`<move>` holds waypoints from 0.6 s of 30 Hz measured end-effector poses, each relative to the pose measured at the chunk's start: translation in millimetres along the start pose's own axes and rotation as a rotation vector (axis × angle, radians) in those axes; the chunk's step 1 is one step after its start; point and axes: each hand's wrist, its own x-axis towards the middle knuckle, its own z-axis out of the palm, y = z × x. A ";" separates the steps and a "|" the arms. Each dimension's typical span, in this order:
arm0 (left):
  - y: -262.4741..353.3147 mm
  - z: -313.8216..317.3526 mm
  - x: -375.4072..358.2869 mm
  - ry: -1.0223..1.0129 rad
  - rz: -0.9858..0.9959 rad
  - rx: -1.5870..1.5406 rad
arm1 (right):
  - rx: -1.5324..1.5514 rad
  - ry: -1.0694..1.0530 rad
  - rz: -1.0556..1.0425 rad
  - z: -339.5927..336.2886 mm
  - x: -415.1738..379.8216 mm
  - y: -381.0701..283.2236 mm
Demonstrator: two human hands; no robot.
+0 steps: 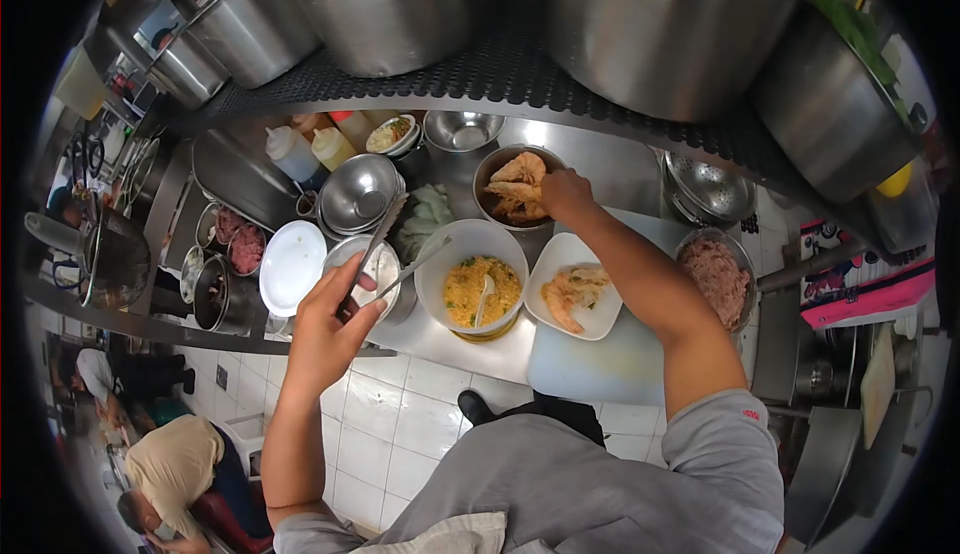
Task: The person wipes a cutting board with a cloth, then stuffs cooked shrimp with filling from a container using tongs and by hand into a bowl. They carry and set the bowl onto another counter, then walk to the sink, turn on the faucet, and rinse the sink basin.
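Note:
My left hand point(338, 322) is closed around metal tongs point(378, 244), whose two arms stand apart above a metal bowl with white contents. At a steel bowl point(483, 169) of fried pieces point(518, 186), my right hand point(566, 197) reaches over the right rim with its fingers on or beside a piece; the fingertips are partly hidden. Below it, a white square dish point(598, 326) holds fried food point(570, 299). Between my hands stands a translucent tub point(427, 279) of yellow food point(468, 284) with a white spoon in it.
A white oval plate point(293, 268) and squeeze bottles point(292, 154) are on the left. A bowl of minced meat point(715, 279) stands right of the cutting board point(590, 369). Large pots point(660, 34) line the shelf above. A person point(175, 464) sits at lower left.

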 end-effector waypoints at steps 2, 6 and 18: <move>-7.1 5.4 5.7 0.028 0.042 0.026 | 0.060 -0.045 0.044 -2.0 4.6 -0.3; -17.8 15.1 19.8 0.080 0.170 0.196 | 0.277 -0.118 0.130 -19.1 12.0 0.8; -31.3 44.6 49.0 0.091 0.363 0.466 | 0.775 -0.246 0.206 -79.0 16.8 12.5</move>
